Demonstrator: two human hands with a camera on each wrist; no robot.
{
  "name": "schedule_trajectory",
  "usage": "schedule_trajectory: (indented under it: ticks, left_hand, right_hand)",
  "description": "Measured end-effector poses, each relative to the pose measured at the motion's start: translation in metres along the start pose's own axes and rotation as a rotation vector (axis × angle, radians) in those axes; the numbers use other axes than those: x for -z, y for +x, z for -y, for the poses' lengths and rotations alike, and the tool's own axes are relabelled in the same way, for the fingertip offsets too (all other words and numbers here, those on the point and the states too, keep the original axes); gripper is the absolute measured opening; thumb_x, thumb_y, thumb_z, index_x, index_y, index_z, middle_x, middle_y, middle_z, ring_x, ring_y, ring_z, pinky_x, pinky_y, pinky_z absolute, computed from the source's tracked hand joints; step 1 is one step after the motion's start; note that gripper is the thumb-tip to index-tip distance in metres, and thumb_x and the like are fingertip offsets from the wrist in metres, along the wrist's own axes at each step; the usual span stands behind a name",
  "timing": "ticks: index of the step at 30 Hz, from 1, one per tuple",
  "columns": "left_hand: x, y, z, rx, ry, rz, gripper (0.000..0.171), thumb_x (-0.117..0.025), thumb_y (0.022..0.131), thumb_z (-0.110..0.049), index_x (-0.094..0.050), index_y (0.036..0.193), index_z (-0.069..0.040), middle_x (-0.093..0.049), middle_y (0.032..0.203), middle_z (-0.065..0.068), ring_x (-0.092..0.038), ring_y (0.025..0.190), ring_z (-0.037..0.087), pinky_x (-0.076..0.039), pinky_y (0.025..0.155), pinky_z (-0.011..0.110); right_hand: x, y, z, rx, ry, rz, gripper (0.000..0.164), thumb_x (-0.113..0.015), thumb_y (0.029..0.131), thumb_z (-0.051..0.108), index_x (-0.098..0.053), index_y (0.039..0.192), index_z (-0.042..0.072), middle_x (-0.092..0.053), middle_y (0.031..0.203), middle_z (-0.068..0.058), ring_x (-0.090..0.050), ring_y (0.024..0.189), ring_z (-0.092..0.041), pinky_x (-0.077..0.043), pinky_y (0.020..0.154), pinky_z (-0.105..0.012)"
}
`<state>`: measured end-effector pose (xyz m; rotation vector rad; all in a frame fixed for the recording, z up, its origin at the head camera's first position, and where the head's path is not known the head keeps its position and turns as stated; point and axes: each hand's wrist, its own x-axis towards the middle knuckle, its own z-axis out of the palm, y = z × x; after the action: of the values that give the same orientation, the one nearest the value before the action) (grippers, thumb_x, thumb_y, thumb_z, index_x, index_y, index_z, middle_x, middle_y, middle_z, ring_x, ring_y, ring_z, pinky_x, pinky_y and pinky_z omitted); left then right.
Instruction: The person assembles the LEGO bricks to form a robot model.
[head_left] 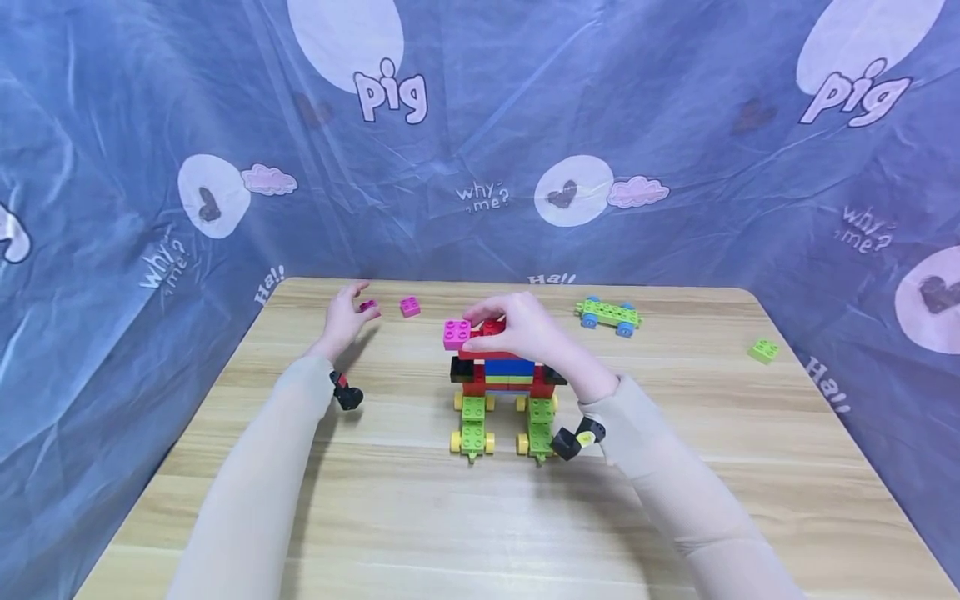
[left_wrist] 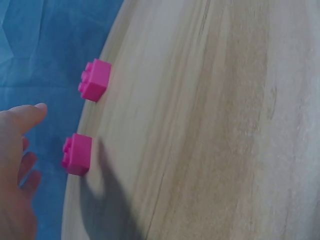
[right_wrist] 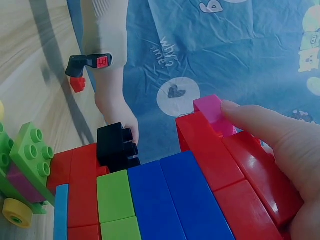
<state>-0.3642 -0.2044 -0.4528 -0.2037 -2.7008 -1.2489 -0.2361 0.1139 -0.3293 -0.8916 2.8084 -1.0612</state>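
Note:
My left hand reaches over the table's far left side, thumb and fingers spread around a pink brick. In the left wrist view, this brick stands apart from the fingers. A second pink brick lies just to its right. At the middle, my right hand pinches another pink brick between thumb and fingers, at the left end of the red top bricks. Below these are blue bricks, black bricks and green wheeled bases with yellow wheels.
A green car base with blue wheels is at the back right of the wooden table. Further right lies a loose green brick. A blue printed cloth hangs behind and at both sides.

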Motion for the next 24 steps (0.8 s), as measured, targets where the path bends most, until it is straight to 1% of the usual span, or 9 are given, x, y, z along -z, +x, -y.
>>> schedule_trajectory:
  ticks: [3,7,11,15,20,24]
  left_hand:
    - [-0.004,0.003,0.003,0.017,0.03,0.043,0.063,-0.067,0.089,-0.009,-0.038,0.143,0.003,-0.039,0.141,0.033,-0.054,0.116,0.044,-0.041,0.105,0.049]
    - [-0.004,0.004,0.009,0.036,0.073,0.071,0.065,-0.066,0.09,-0.01,-0.034,0.145,0.003,-0.036,0.145,0.031,-0.042,0.129,0.044,-0.032,0.112,0.05]
    - [-0.003,0.003,0.011,0.044,0.116,0.101,0.068,-0.066,0.09,-0.009,-0.031,0.147,0.003,-0.034,0.148,0.029,-0.035,0.135,0.044,-0.027,0.114,0.051]
    - [-0.002,0.004,0.012,0.023,0.156,0.132,0.068,-0.065,0.09,-0.009,-0.031,0.146,0.006,-0.036,0.146,0.03,-0.037,0.132,0.046,-0.029,0.113,0.052]
    - [-0.003,0.005,0.017,-0.004,0.202,0.163,0.065,-0.063,0.091,-0.01,-0.031,0.144,0.01,-0.041,0.14,0.033,-0.042,0.127,0.047,-0.033,0.11,0.053]
    - [-0.005,0.004,0.021,-0.012,0.218,0.194,0.064,-0.061,0.094,-0.012,-0.03,0.145,0.01,-0.04,0.141,0.034,-0.041,0.128,0.048,-0.033,0.11,0.053]
  right_hand:
    - [0.0,-0.002,-0.002,0.005,-0.013,-0.009,0.044,-0.079,0.08,0.032,-0.07,0.116,0.009,-0.072,0.11,-0.005,-0.065,0.104,-0.02,-0.052,0.091,-0.037]
    - [-0.001,-0.002,-0.002,0.012,-0.029,-0.014,0.044,-0.079,0.079,0.034,-0.07,0.116,0.01,-0.072,0.109,-0.005,-0.065,0.102,-0.02,-0.053,0.088,-0.036]
    - [-0.002,-0.001,-0.001,0.012,-0.027,-0.015,0.043,-0.079,0.079,0.034,-0.071,0.115,0.011,-0.072,0.109,-0.004,-0.066,0.1,-0.019,-0.054,0.085,-0.033]
    - [-0.002,-0.001,-0.002,0.015,-0.029,-0.025,0.042,-0.079,0.08,0.033,-0.071,0.114,0.011,-0.073,0.108,-0.004,-0.066,0.098,-0.018,-0.054,0.082,-0.032]
    - [-0.003,-0.001,-0.002,0.009,-0.027,-0.027,0.042,-0.079,0.079,0.035,-0.072,0.114,0.012,-0.073,0.107,-0.003,-0.066,0.097,-0.017,-0.053,0.081,-0.031]
    - [-0.004,-0.002,-0.002,0.007,-0.023,-0.028,0.042,-0.079,0.078,0.036,-0.072,0.113,0.013,-0.073,0.107,-0.002,-0.065,0.096,-0.016,-0.053,0.079,-0.029]
